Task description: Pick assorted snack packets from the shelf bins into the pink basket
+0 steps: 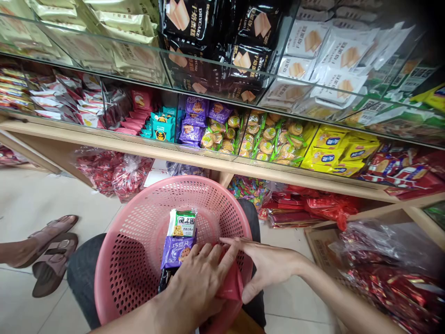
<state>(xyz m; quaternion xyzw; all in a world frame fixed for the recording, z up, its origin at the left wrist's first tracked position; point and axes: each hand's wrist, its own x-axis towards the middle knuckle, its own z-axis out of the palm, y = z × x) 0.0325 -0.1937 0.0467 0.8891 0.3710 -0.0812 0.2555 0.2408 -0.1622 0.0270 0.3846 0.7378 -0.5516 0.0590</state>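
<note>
A pink perforated plastic basket (139, 241) rests on my lap. Inside it lie a green-and-white snack packet (182, 223) and a purple snack packet (176, 251), with a dark packet partly hidden under them. My left hand (196, 283) reaches into the basket, fingers curled over a red packet (230, 284) at the basket's right side. My right hand (262, 264) lies against the same red packet from the right, fingers stretched along its top edge and thumb below it.
Glass-fronted shelves (222, 93) ahead hold many snack packets: black, white, purple, yellow, red. Below the wooden ledge (174, 150) are bags of red sweets (114, 174). Another person's sandalled foot (48, 243) is on the tiled floor at left. Red packets fill a box (382, 273) at right.
</note>
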